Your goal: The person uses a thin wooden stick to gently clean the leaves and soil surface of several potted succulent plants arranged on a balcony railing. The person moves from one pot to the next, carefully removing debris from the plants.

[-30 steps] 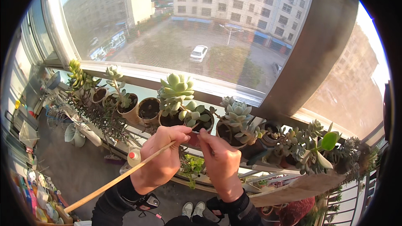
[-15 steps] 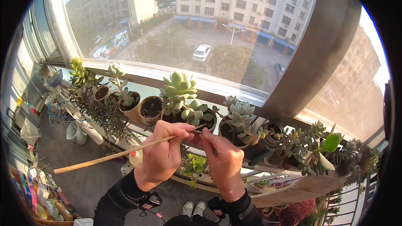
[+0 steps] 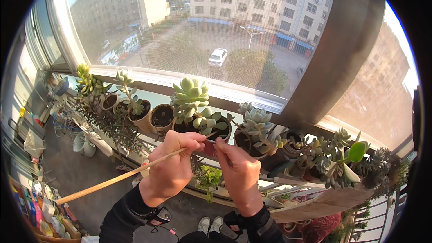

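Note:
A thin wooden stick [image 3: 108, 183] slants up from the lower left, held like a pen in my closed left hand [image 3: 168, 166]. Its tip reaches the soil inside a reddish plant pot [image 3: 210, 149] on the ledge. At that pot's near rim is my right hand [image 3: 240, 171], fingers curled and thumb pressed to the forefinger; whether it pinches the rim or something small is hidden. Just behind my hands rises a tall pale green succulent [image 3: 191, 92] with thick rosette leaves. A bluish-grey succulent [image 3: 256, 121] stands in the pot to the right.
Several potted succulents line the ledge on both sides, with a small soil-filled pot [image 3: 162, 116] left of my hands. Beyond is a screened window [image 3: 180, 49]. A trailing green plant [image 3: 209, 181] hangs below the ledge, and boxes [image 3: 45, 211] stand at lower left.
The stick's rear end has dropped lower, so it slants more steeply, and its tip has shifted slightly left. My left hand has moved slightly left; my right hand has hardly moved.

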Tool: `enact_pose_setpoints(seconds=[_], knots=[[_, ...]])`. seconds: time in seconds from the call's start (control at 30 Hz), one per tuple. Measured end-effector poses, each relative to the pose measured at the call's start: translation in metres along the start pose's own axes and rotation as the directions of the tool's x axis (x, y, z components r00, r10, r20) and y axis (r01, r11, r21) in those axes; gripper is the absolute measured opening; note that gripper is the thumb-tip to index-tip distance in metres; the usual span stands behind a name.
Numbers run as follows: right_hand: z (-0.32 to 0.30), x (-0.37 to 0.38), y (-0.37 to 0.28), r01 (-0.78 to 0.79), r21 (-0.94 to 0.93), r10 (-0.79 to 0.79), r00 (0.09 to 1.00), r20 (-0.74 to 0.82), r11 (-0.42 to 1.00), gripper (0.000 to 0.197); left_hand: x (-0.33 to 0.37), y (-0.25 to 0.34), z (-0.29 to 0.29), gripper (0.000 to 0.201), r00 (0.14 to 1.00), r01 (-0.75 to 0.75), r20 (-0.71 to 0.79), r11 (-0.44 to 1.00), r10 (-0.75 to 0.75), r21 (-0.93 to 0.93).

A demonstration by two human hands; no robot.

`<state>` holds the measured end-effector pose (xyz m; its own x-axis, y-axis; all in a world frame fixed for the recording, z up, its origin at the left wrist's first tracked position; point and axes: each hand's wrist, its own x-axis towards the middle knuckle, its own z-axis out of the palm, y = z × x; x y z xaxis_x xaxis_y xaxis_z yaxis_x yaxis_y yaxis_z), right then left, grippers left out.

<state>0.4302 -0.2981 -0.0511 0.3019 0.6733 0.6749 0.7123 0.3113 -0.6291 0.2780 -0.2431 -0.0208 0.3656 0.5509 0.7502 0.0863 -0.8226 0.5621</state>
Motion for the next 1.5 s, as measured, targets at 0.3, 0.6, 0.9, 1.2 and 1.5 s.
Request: enact_pose_setpoints(seconds=[0.3, 0.6, 0.9, 1.2, 1.5], knots=[[-0.003, 0.000, -0.002, -0.016, 0.002, 0.016, 1.000, 0.017, 1.000, 0.012, 0.002, 0.000, 0.006, 0.004, 0.999, 0.048, 0.024, 0.999, -0.048, -0.010], [-0.002, 0.000, -0.001, -0.010, 0.000, 0.010, 1.000, 0.024, 1.000, 0.013, 0.002, -0.004, 0.005, 0.011, 0.959, -0.278, 0.102, 0.943, 0.263, 0.183], [0.000, 0.000, 0.000, 0.010, 0.002, -0.010, 1.000, 0.003, 1.000, 0.013, 0.005, 0.017, -0.012, 0.007, 0.994, -0.084, 0.082, 0.985, 0.072, 0.153], [-0.002, 0.000, -0.001, -0.007, 0.042, 0.007, 1.000, -0.003, 0.999, 0.011, 0.018, 0.025, -0.005, 0.022, 0.978, -0.196, 0.130, 0.937, 0.165, 0.290], [-0.002, -0.002, 0.001, 0.020, 0.004, -0.020, 1.000, 0.000, 1.000, 0.012, 0.017, 0.031, -0.008, 0.025, 0.993, -0.115, 0.070, 0.954, 0.099, 0.277]])
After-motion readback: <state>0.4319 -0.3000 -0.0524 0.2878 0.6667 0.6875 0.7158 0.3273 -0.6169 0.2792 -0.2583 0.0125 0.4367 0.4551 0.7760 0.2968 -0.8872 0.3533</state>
